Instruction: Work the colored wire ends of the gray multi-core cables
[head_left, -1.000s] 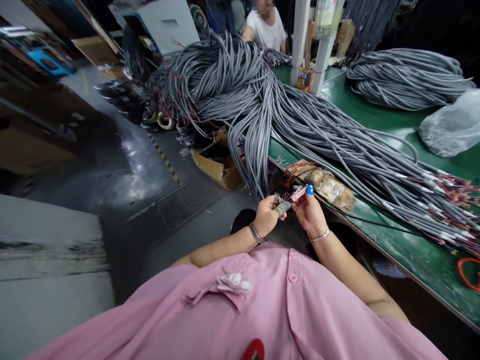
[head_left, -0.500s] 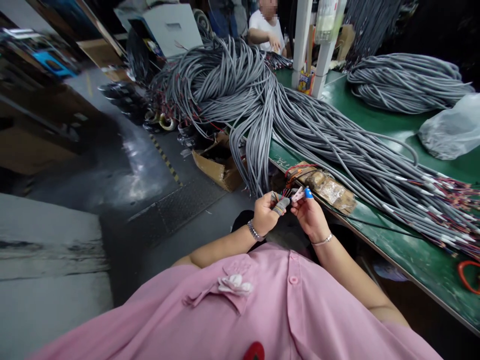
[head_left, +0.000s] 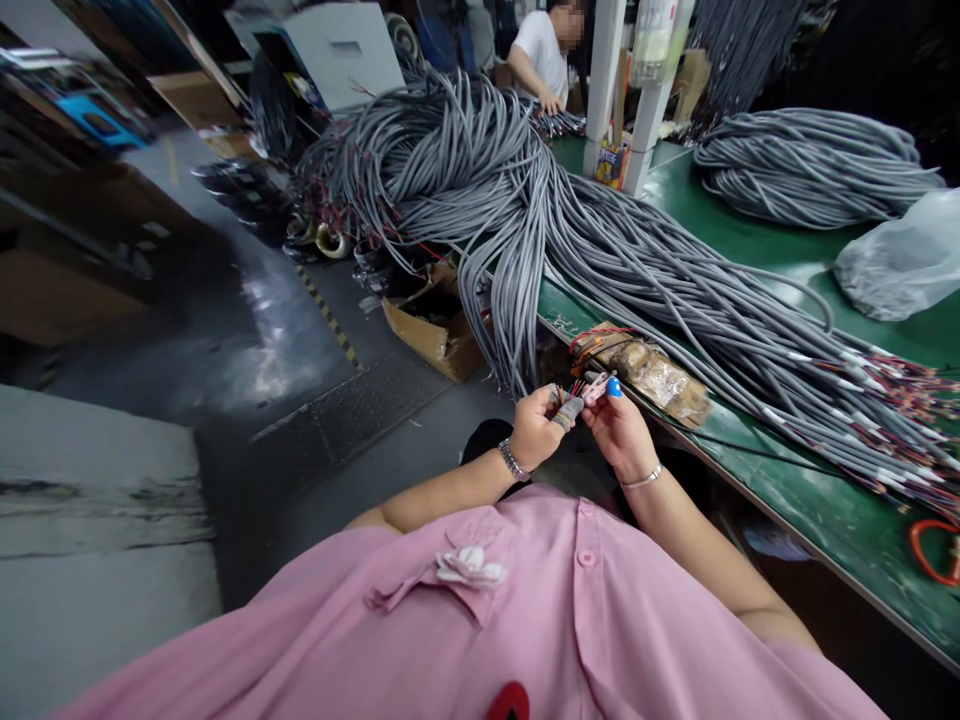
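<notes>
Just above my lap, my left hand (head_left: 537, 430) is closed on a small bundle of thin coloured wires (head_left: 576, 390), with a grey covering on one finger. My right hand (head_left: 616, 425) pinches a small pale pink piece (head_left: 595, 388) against the wire ends; a blue covering (head_left: 615, 386) is on one of its fingers. The two hands are close together, beside the edge of the green table (head_left: 750, 460). What the pink piece is, I cannot make out.
Long grey cables (head_left: 645, 250) run across the table and hang over its edge. Behind my hands lies a wrapped brown block (head_left: 667, 385). A cardboard box (head_left: 431, 335) stands on the floor. Across the table is a person in a white shirt (head_left: 541, 55). An orange-handled tool (head_left: 919, 550) lies right.
My right hand has brought the pink piece slightly left, closer to the wires in my left hand. The person across the table has leaned and reached down to the cables.
</notes>
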